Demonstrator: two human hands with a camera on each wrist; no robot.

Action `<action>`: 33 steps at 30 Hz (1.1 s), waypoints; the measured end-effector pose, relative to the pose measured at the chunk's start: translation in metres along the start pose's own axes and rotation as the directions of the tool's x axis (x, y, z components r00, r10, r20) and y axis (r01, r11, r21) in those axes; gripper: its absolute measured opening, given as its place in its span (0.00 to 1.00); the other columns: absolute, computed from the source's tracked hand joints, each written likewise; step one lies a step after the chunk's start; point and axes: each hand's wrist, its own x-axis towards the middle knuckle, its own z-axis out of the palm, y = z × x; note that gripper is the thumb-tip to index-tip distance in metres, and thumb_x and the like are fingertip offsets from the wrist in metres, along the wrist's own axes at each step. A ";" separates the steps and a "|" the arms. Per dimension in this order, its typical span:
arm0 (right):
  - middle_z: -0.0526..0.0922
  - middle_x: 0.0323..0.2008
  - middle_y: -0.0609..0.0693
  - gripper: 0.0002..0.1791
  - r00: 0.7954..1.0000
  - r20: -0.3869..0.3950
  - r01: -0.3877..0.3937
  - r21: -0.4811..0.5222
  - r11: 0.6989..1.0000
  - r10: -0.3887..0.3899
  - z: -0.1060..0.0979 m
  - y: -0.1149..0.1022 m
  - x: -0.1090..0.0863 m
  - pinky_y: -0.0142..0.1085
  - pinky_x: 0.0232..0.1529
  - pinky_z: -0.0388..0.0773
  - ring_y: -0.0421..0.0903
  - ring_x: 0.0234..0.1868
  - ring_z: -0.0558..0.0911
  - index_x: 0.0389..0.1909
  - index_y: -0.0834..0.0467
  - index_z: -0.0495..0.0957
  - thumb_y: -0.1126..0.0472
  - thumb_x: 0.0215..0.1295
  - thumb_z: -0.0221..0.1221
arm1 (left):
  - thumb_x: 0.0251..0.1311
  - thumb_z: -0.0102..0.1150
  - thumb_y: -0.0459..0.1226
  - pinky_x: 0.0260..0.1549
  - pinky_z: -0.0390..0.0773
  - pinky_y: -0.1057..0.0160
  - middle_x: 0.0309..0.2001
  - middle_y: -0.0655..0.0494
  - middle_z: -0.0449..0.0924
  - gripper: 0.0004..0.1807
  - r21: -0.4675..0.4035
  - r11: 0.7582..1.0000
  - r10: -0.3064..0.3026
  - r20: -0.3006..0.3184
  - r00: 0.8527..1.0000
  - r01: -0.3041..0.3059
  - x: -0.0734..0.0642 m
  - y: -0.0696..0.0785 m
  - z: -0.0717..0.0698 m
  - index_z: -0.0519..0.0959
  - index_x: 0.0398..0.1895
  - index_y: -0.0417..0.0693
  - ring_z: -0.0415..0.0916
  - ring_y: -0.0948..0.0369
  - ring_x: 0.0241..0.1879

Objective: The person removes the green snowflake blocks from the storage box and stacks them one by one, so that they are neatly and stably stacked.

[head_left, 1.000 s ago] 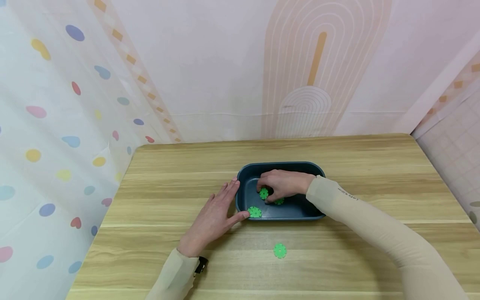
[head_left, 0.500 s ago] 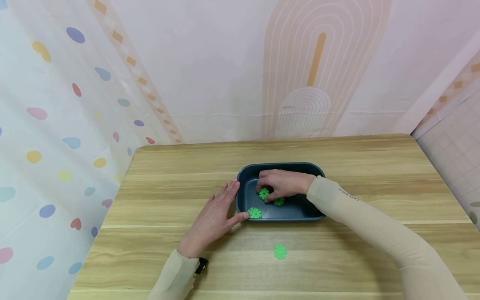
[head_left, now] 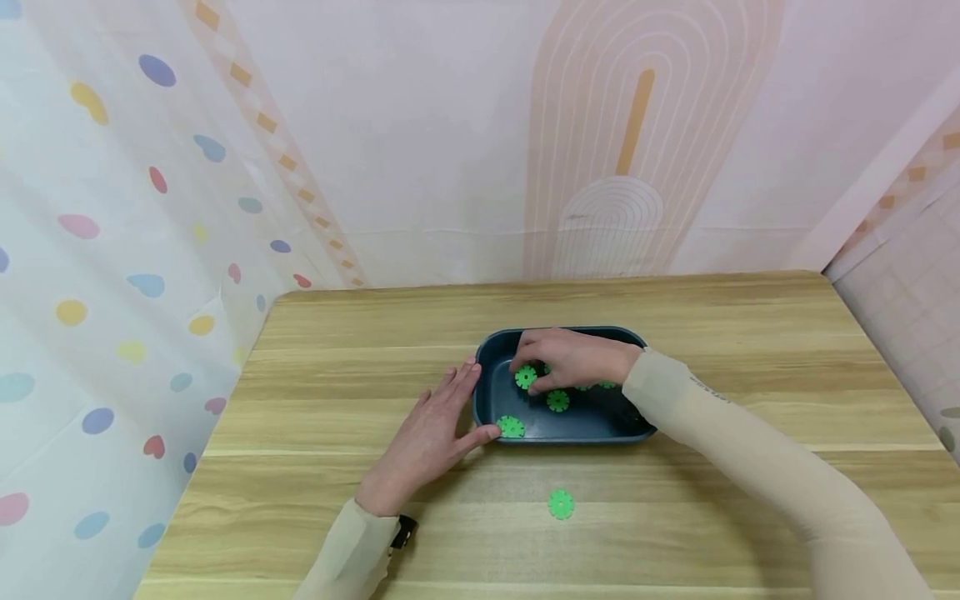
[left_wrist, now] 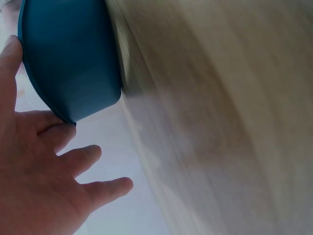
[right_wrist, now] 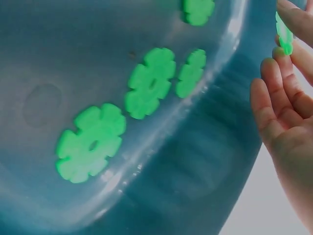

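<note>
The right wrist view shows what the right hand [head_left: 573,358] mostly hides in the head view: several notched green discs [right_wrist: 91,143] lying in a row inside the tub [head_left: 592,425], beside the foot of a wall; I cannot tell which wall. It also shows the held disc [right_wrist: 284,34] nearly edge-on between the fingers. The left wrist view alone shows the tub's outer wall, with two fingers of the left hand [head_left: 423,446] spread clear of it.

Compared with half a second ago, the right hand and the held disc sit slightly closer to the tub's far side. The middle disc [head_left: 558,401], partly covered by the thumb then, is now fully visible on the tub's floor, and bits of other green discs show below the right wrist. The left hand, the corner disc [head_left: 512,427] inside the tub's near left corner and the loose disc [head_left: 560,504] on the table [head_left: 360,350], in front of the tub, keep their places.

The right hand reaches in over the tub's right end, thumb and fingers pinching the held disc above the floor. The left hand lies extended and relaxed, fingertips against the tub's left end, thumb at its near left corner.
</note>
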 end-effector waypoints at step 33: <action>0.78 0.51 0.45 0.21 0.954 -0.280 0.102 -0.029 0.994 -0.106 -0.033 -0.031 -0.050 0.39 0.54 0.80 0.45 0.52 0.78 0.56 0.55 0.84 0.54 0.65 0.73 | 0.69 0.56 0.64 0.70 0.59 0.31 0.83 0.49 0.49 0.51 0.006 1.000 0.001 0.001 1.000 -0.001 0.011 -0.002 -0.003 0.51 0.84 0.46 0.48 0.46 0.81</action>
